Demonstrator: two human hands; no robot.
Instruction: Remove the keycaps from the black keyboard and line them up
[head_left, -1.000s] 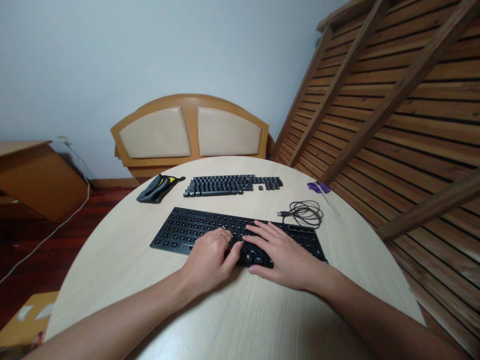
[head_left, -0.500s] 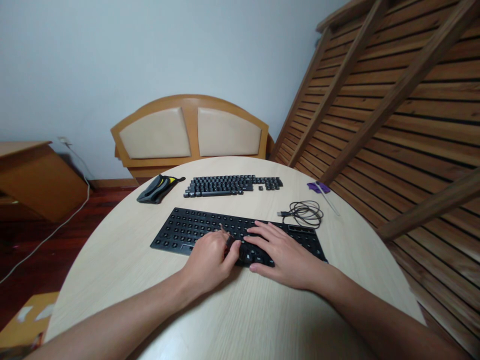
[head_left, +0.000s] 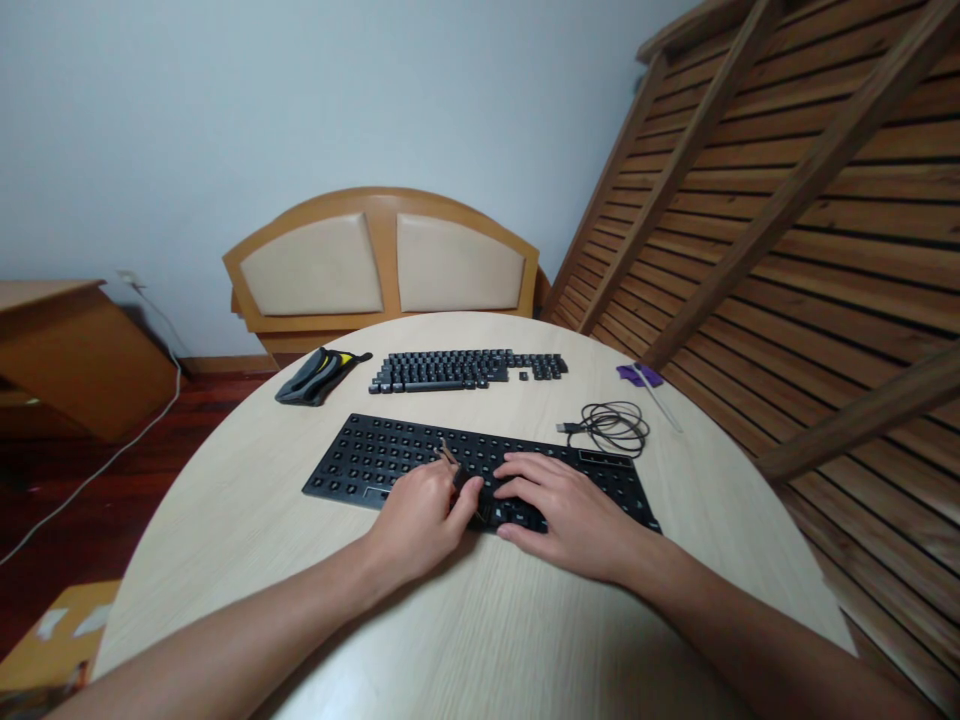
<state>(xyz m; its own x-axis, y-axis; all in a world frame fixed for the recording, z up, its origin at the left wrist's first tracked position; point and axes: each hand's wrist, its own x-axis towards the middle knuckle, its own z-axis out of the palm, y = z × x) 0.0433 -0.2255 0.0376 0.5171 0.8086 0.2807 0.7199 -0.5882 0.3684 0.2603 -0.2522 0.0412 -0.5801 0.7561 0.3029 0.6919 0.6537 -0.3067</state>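
Note:
A black keyboard (head_left: 360, 455) lies tilted across the round table, most of its keycaps off and bare switches showing. My left hand (head_left: 424, 510) is closed around a small keycap puller (head_left: 459, 478). Tan prongs stick out above the fist, and thin wire shows below it, near a few keycaps (head_left: 517, 513) still on the board. My right hand (head_left: 562, 510) rests on the right part of the keyboard, fingers spread, steadying against its surface and front edge. Behind the board, removed keycaps (head_left: 439, 370) stand in keyboard-like rows.
A coiled black USB cable (head_left: 611, 428) lies behind the keyboard's right end. Farther right are a purple cloth (head_left: 639, 375) and a thin pale stick (head_left: 664, 405). A grey, black and yellow pouch-like item (head_left: 315, 377) sits at the back left of the pale table (head_left: 225, 560).
My left hand stays nearly in place, while the keycap puller has tilted slightly and its prongs show more. The right hand has barely shifted.

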